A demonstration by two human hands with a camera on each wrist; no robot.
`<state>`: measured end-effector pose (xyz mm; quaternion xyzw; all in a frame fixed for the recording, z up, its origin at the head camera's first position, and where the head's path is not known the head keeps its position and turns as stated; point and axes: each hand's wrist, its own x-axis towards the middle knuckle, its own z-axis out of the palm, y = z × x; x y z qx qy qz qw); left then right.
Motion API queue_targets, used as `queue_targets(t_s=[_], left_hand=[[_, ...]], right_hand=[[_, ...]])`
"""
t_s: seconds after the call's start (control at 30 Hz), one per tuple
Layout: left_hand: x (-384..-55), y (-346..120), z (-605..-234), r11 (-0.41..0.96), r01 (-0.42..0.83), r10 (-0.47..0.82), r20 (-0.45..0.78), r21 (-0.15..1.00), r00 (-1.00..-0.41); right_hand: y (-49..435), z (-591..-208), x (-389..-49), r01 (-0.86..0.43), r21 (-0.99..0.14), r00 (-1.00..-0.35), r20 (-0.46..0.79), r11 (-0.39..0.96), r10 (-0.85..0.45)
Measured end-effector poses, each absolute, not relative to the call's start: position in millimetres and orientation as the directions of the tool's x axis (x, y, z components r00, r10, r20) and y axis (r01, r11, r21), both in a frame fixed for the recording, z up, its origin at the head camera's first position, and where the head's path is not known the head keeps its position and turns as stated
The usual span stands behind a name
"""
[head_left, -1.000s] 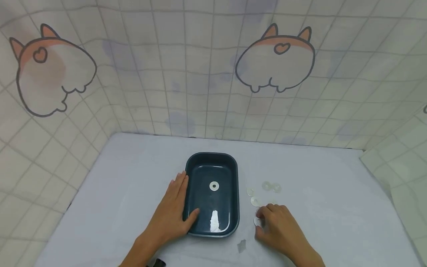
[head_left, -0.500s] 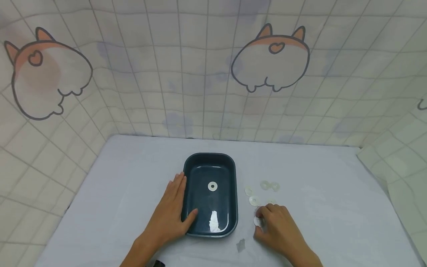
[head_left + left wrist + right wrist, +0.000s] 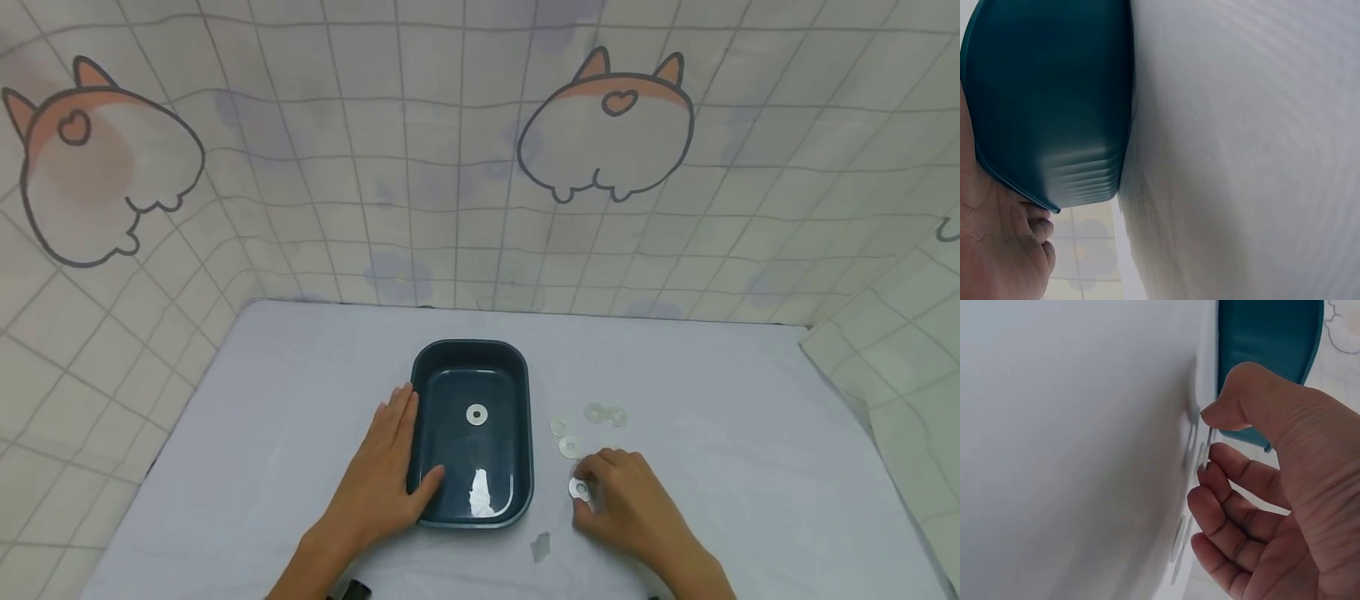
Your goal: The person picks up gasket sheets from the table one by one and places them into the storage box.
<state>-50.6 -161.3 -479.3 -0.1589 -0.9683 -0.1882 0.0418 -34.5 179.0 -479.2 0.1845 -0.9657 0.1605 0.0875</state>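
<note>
A dark blue-green rectangular basin (image 3: 471, 450) stands on the white-covered table, with one white washer (image 3: 477, 414) lying on its floor. My left hand (image 3: 386, 475) rests along the basin's left side, fingers straight at the rim and thumb over the near left edge. To the basin's right, my right hand (image 3: 630, 504) pinches another washer (image 3: 581, 489) between thumb and fingertips. The right wrist view shows that washer (image 3: 1209, 447) edge-on, close to the cloth. Several pale, translucent washers (image 3: 569, 447) lie on the cloth just beyond the right hand.
A small grey patch (image 3: 540, 547) is on the cloth near the basin's front right corner. A curtain (image 3: 442, 167) with a grid and cartoon animal print hangs behind the table and at both sides. Light glares off the basin's floor.
The washer at my right fingertips now shows its centre hole more clearly, and the fingers have risen slightly. My left hand stays on the basin. The head view has shifted a little.
</note>
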Motion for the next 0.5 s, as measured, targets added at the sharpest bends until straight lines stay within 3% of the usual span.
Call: queue_targets(t_s=[0.5], left_hand=[[-50.1,-161.0,-482.4,0.872,0.349,0.3,0.189,0.344,-0.935]], right_hand=[[183.8,-474.2,-50.3,-0.489,-0.313,-0.857,0.348,0.814,-0.38]])
